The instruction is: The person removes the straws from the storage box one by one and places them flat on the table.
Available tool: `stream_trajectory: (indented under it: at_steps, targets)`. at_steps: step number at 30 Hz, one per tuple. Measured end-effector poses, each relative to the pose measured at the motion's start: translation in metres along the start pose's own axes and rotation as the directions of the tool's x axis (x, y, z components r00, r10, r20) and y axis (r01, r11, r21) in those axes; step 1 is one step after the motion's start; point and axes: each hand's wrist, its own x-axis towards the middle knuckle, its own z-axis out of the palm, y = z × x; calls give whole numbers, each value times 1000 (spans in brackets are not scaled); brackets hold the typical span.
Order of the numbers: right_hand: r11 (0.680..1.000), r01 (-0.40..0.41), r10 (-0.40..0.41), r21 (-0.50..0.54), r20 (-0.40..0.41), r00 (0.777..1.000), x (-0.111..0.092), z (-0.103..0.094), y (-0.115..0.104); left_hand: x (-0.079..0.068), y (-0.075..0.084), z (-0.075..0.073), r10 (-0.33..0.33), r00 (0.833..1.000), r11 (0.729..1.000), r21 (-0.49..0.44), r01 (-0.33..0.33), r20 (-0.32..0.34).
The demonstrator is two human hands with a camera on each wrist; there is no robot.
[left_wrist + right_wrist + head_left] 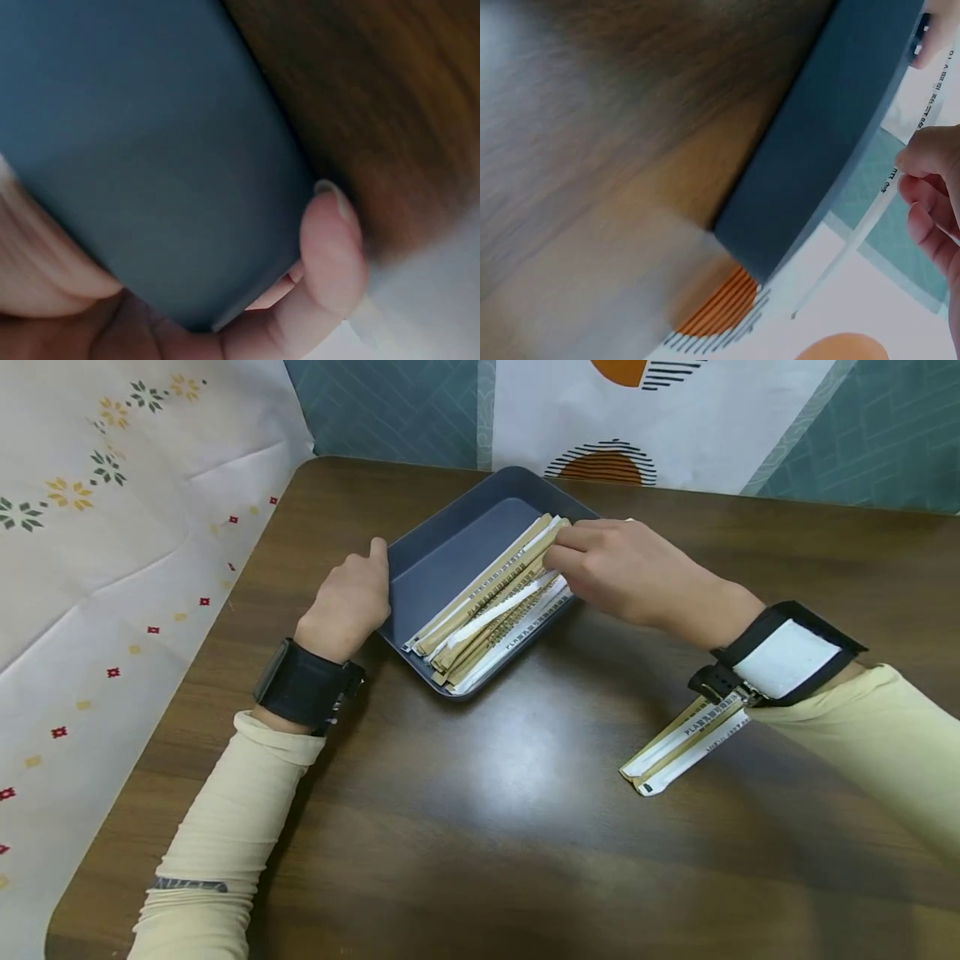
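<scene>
A dark blue-grey tray [450, 560] sits at a slant on the table, holding a bundle of paper-wrapped straws [468, 610] in white and tan. My left hand [348, 597] grips the tray's left side, its thumb up by the rim; the left wrist view shows fingers [334, 255] curled around the tray's edge. Over the tray's right side is my right hand [611, 564]. In the right wrist view it pinches a thin white paper-wrapped straw [866, 221] with printing, held above the tray's rim. Several more wrapped straws [678, 747] lie on the table below the right wrist.
Brown wood-grain table [487, 827] lies under everything. A white flowered cloth [112, 568] hangs along the left edge. Behind the table's back edge are a teal patterned covering [382, 410] and a white panel [540, 410] with orange half-circles.
</scene>
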Motion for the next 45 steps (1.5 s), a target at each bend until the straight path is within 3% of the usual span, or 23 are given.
stream_trajectory:
  at_steps: [7,15,26,34,45]
  targets:
    - [999,37,-36,14,-106,994,-43,-17,-3,1,3,-5,-9,1000,1000,-3,9,30]
    - [1000,29,-30,-8,-131,991,-103,-25,-7,-1,6,-5,-6,1000,1000,1,6,21]
    - [999,13,-18,-48,-111,994,-156,-19,-20,-1,4,-2,-2,1000,1000,5,2,4]
    - [998,-41,39,-37,-63,997,-176,-5,-27,-1,1,1,-7,1000,1000,7,7,2]
    - [998,-57,56,-18,-48,997,-180,0,-27,0,2,1,-16,1000,1000,15,16,1]
